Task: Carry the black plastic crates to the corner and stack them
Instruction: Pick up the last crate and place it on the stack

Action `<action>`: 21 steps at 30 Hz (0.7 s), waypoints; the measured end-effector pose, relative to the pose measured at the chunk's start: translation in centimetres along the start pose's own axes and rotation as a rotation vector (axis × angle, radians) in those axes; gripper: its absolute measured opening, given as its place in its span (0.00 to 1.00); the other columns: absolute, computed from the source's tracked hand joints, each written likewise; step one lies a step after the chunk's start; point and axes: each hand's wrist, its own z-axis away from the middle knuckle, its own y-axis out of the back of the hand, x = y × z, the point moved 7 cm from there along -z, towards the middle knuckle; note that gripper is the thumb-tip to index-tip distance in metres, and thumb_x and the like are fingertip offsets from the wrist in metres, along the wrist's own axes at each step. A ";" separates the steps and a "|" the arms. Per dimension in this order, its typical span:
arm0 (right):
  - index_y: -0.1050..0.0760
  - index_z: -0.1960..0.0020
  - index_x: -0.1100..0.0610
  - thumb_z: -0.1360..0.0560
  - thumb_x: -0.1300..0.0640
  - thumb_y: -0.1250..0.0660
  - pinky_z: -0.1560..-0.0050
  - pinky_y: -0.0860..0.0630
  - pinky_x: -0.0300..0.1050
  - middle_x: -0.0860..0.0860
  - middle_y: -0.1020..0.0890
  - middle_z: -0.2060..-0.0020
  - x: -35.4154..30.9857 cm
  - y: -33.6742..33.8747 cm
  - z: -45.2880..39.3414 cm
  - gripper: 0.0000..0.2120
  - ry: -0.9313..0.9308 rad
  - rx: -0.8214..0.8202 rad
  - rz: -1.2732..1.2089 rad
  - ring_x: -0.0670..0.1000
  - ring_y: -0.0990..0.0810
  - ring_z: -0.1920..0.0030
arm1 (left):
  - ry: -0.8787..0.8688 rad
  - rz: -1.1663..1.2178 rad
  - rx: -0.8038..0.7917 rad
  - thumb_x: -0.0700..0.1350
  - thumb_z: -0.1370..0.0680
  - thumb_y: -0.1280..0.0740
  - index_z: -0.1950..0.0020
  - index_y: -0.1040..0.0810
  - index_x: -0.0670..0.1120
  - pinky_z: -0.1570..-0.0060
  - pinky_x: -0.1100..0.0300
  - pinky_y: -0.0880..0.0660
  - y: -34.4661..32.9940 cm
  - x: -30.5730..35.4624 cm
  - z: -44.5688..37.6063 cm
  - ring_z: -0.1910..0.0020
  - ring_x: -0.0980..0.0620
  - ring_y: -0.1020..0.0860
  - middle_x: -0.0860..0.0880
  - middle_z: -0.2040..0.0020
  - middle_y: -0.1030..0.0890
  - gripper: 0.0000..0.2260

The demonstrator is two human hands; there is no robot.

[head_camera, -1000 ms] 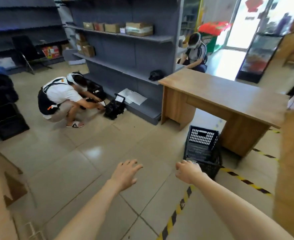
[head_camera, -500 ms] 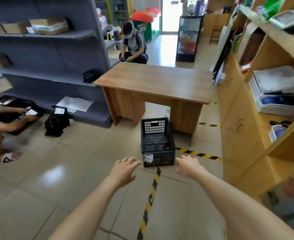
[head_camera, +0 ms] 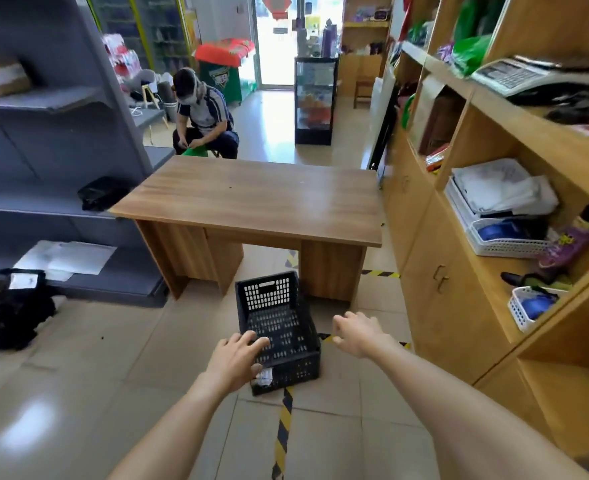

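A black plastic crate (head_camera: pixel 279 317) with perforated walls stands on the tiled floor in front of a wooden desk, with a white label on its near wall. My left hand (head_camera: pixel 235 358) hovers over the crate's near left corner, fingers spread and holding nothing. My right hand (head_camera: pixel 355 332) is just right of the crate's right rim, fingers loosely curled and empty. Whether either hand touches the crate cannot be told.
The wooden desk (head_camera: pixel 258 199) stands right behind the crate. A wooden cabinet (head_camera: pixel 442 271) with shelves lines the right side. Grey shelving (head_camera: pixel 43 150) is on the left, with a black bag (head_camera: pixel 12 311) on the floor. A person (head_camera: pixel 203 116) sits beyond the desk. Yellow-black tape (head_camera: pixel 282 431) crosses the floor.
The view swung right and closed in on the crate. Both hands have come forward, the left now over the crate's near corner, the right beside its right rim.
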 end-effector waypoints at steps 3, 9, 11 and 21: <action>0.29 0.38 0.50 0.20 0.47 0.41 0.42 0.29 0.53 0.53 0.24 0.41 0.5 1.8 -2.9 0.13 -0.006 0.042 -0.052 0.56 0.26 0.41 | -0.021 0.002 -0.020 0.56 0.21 0.39 0.25 0.39 0.57 0.36 0.53 0.33 0.5 -0.7 -4.1 0.32 0.47 0.31 0.50 0.28 0.34 0.25; 0.27 0.38 0.51 0.20 0.48 0.41 0.40 0.31 0.52 0.53 0.24 0.41 5.0 1.6 -8.7 0.13 -0.043 -0.062 -0.039 0.56 0.27 0.39 | -0.085 -0.031 -0.059 0.57 0.20 0.41 0.25 0.39 0.57 0.37 0.52 0.33 0.8 0.3 -11.6 0.32 0.46 0.32 0.50 0.28 0.33 0.23; 0.27 0.39 0.51 0.20 0.48 0.41 0.40 0.31 0.52 0.53 0.24 0.41 6.8 1.7 -11.3 0.13 -0.048 -0.086 -0.043 0.55 0.26 0.40 | -0.073 -0.023 -0.062 0.56 0.20 0.41 0.26 0.38 0.57 0.37 0.51 0.33 0.9 0.1 -14.1 0.32 0.46 0.31 0.50 0.29 0.33 0.23; 0.25 0.44 0.53 0.20 0.47 0.43 0.46 0.26 0.52 0.53 0.21 0.44 12.8 8.5 -25.9 0.13 0.116 -0.140 0.057 0.57 0.23 0.43 | 0.182 0.063 -0.072 0.59 0.19 0.45 0.25 0.38 0.57 0.36 0.52 0.33 3.2 -1.9 -25.3 0.32 0.48 0.30 0.51 0.30 0.31 0.22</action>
